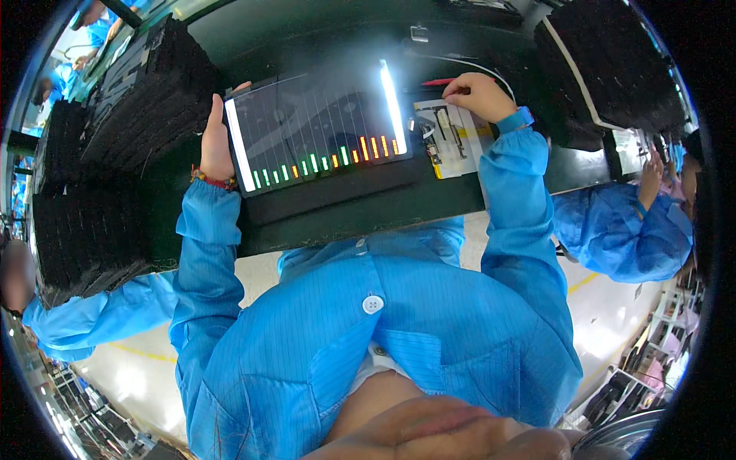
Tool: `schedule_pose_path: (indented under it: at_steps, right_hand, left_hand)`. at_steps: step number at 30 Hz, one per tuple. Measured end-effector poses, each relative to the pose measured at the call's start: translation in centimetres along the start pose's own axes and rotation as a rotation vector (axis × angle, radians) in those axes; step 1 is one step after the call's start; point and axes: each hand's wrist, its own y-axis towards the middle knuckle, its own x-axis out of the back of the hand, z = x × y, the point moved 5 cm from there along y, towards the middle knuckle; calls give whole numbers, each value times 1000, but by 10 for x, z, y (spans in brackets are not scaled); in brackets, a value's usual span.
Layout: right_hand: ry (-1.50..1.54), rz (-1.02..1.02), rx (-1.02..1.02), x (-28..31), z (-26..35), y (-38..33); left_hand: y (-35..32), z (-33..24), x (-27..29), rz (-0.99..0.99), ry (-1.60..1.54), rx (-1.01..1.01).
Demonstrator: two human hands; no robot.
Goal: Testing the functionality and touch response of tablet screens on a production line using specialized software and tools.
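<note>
"Blue jacket [406, 280] lay nearest. How was the left hand [217, 149]?"

"Closed round the left edge of the lit tablet [314, 115], near the workbench's [345, 226] front edge."

"And the right hand [479, 96]?"

"Narrow, at the far edge of the white component panel [460, 159], right of the tablet. Its grip I could not tell."

Green and orange bars [364, 149] stripe the black screen [307, 115].
</note>
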Motion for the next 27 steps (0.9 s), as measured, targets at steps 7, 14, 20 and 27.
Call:
schedule_pose_path:
  at_steps: [7,14,20,27]
  right_hand:
    - [-99,78,7,-2,-1,8]
    - [-85,89,53,-2,-8,7]
    - [-89,148,84,-2,-3,14]
    - [-187,206,48,-1,2,17]
  left_hand:
    - [2,1,0,32,-26,8]
    - [-3,4,-1,52,-41,5]
    - [-4,0,-4,26,14,-25]
    - [-3,0,-3,108,-1,-44]
